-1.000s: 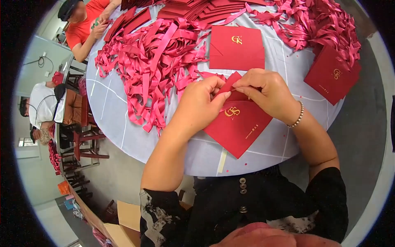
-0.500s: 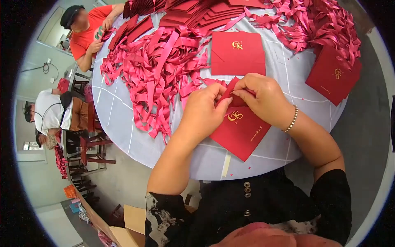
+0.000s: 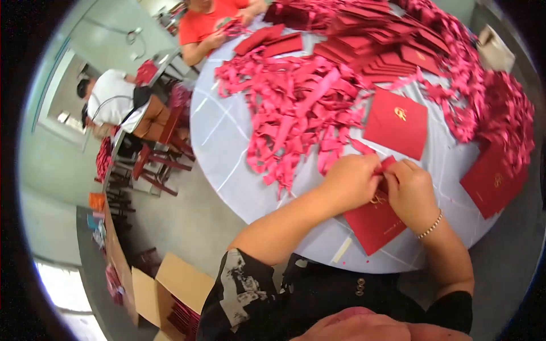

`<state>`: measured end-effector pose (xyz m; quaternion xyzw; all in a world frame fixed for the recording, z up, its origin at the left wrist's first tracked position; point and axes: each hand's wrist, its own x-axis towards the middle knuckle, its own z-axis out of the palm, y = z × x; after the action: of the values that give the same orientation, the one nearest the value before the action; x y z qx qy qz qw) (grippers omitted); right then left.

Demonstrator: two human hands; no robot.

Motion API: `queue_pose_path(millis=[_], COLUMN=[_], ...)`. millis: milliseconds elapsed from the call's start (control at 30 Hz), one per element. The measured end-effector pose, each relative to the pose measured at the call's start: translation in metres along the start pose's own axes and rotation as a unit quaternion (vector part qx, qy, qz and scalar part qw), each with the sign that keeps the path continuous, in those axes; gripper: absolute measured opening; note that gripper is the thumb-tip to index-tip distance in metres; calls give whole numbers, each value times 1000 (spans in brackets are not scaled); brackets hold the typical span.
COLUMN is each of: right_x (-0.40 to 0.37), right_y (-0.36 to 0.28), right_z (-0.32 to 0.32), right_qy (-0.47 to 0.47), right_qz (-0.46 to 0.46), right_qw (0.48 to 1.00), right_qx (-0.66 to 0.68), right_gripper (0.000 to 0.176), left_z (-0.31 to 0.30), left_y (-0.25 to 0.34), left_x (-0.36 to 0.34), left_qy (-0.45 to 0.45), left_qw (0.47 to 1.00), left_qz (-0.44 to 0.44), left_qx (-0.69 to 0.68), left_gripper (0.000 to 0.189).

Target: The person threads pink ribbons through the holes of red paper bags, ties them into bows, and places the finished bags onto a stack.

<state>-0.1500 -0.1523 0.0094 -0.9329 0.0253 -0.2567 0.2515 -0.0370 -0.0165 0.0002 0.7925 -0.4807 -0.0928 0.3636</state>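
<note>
A flat red paper bag (image 3: 372, 230) with a gold logo lies tilted at the table's near edge. My left hand (image 3: 355, 179) is closed in a pinch at its upper edge, where a strip of pink-red ribbon (image 3: 362, 147) runs up behind the fingers. My right hand (image 3: 414, 190), with a beaded bracelet at the wrist, pinches the same edge close beside the left. Fingertips of both hands nearly meet, and what lies between them is partly hidden. Just beyond them another red bag (image 3: 396, 122) rests flat, logo up.
A heap of ribbons (image 3: 301, 108) covers the round table's (image 3: 227, 170) left part. Stacked red bags (image 3: 387, 42) stand at the back, with more ribbons and a bag (image 3: 495, 181) at the right. A person in orange-red (image 3: 199, 25) works across the table. An open carton (image 3: 185, 281) sits on the floor.
My view has swung left and tilted, so the table appears shifted right and the carton shows more. Both hands still grip the bag's upper edge, the fingers slightly rearranged.
</note>
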Motion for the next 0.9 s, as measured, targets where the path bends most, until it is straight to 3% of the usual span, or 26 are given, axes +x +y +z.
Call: queue_pose_path(millis=[233,333,467,567,700,767,900], right_x=[3,7,3,-1,3,3,5], right_y=[-13,-3,-5,0,3,2,3], right_z=[4,-2,2,-1,-7,-3,-2], right_qy=[36,-34,2,-41,-42,11,17], right_qz=[-27,92,79,157,95,5,-7], right_qw=[998,992,995,970,983,996,998], right_qx=[-41,78,60,179,150,83,68], right_gripper=[5,4,4,5,4,6,7], left_z=[-1,-3,-4,-2,-1,-2,-7], left_y=[2,1,-3,-5,-3,-2,0], left_x=[-1,0,3,1,1,1,0], left_qy=[15,-3,-15,0,-3,-3,-8], left_qw=[1000,999,998,999,998,998,998], left_qz=[4,-1,-26,7,27,38,15], left_qx=[-8,-38,-59,-46,-53,-44,-55], left_gripper=[13,12,9,11,12,13,16])
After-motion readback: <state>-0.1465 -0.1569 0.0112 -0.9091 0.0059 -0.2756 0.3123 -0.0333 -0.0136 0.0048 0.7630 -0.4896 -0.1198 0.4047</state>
